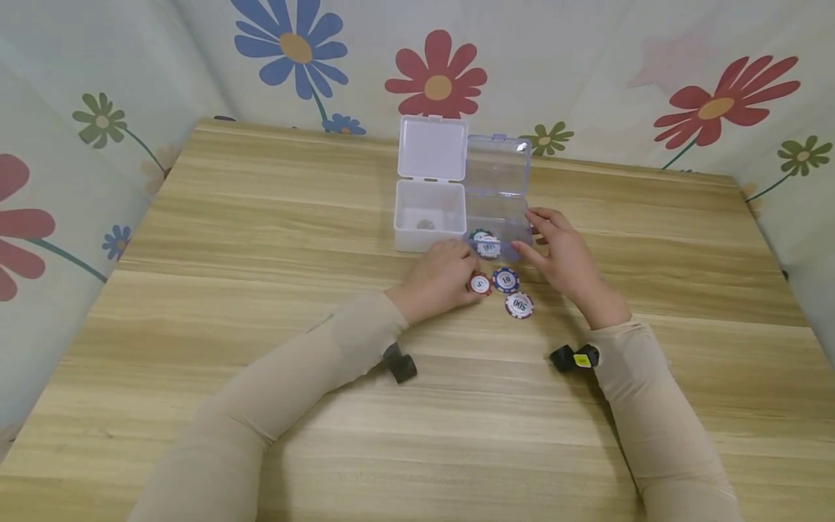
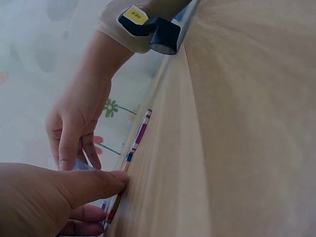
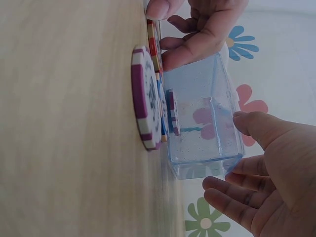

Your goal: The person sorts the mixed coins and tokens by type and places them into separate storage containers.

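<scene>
My left hand (image 1: 438,281) pinches a red-edged poker chip (image 1: 480,283), marked 5, between thumb and fingers at the tabletop. Beside it lie a blue-edged chip (image 1: 506,280) marked 10 and, nearer to me, a white and purple chip (image 3: 143,98) marked 500. With its thumb at the front rim and fingers along the right side, my right hand (image 1: 566,262) holds a clear plastic box (image 3: 197,161). The lid of that box stands raised at the back. Inside, overlapping chips (image 1: 488,247) rest on its floor, a white one over a green-edged one.
Left of the clear box stands a white box (image 1: 417,241), its lid (image 1: 433,148) also raised, with a small round shape on its floor. The wooden table (image 1: 326,464) runs back to a flowered curtain (image 1: 535,65). Each wrist wears a small black camera.
</scene>
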Tool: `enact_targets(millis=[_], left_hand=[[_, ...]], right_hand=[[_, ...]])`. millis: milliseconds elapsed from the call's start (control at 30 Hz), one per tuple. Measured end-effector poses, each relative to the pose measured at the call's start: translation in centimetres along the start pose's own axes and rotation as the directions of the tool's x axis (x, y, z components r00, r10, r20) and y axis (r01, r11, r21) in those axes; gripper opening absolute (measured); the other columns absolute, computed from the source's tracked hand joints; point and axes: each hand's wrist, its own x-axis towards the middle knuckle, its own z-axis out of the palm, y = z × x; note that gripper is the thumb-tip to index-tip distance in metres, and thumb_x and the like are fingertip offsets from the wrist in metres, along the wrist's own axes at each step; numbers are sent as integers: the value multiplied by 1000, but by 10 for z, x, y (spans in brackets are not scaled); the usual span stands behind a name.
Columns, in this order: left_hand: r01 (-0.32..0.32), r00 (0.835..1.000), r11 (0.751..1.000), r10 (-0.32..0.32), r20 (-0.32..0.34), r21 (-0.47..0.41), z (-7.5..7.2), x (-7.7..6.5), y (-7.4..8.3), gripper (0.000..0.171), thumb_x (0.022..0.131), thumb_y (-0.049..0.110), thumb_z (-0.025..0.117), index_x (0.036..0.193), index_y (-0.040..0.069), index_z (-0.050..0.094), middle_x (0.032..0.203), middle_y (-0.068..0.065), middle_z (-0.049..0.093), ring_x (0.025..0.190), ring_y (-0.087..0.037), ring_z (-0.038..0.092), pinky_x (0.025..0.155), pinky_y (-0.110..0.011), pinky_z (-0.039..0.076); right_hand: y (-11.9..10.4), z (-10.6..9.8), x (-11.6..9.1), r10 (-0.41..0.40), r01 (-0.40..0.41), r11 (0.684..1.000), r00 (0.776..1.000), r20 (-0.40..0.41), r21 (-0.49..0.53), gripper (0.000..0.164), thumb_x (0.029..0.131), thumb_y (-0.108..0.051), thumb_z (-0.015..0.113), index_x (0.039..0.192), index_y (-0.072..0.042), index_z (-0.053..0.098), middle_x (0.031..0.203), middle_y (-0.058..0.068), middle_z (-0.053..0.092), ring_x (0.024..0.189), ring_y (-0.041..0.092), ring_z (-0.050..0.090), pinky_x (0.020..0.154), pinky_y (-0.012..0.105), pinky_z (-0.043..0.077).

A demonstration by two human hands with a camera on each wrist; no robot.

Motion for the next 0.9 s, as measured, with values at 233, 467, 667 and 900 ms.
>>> enact_targets(millis=[233,467,667,900], left_hand=[[-4,1000,1000,3,-20,-29,2,-1,1,35,75,43,67,93,12,67,98,0,59,94,-15,51,88,-29,40],[8,1000,1000,-9,-22,-25,3,-1,2,33,76,43,66,88,12,66,94,0,57,88,-16,50,82,-29,41],[2,999,1000,-1,-36,2,6,-1,1,33,76,44,65,83,12,62,93,-1,56,87,-17,49,82,-29,41],[-12,999,1000,12,-45,-1,3,-3,2,33,76,44,63,83,12,61,92,-1,56,87,-17,49,82,-29,41]], right_hand=[[0,0,1,-3,3,1000,1000,-1,4,60,85,-29,60,133,2,40,136,19,39,103,33,56,85,43,50],[0,0,0,-4,4,1000,1000,-5,6,60,85,-28,61,132,3,40,136,19,39,103,34,56,85,43,50],[1,0,0,-4,4,1000,1000,0,3,59,86,-28,59,132,4,39,136,21,39,103,35,55,86,44,49],[0,0,0,3,-3,1000,1000,1,4,60,85,-28,60,132,3,40,137,19,39,104,33,55,86,43,49]])
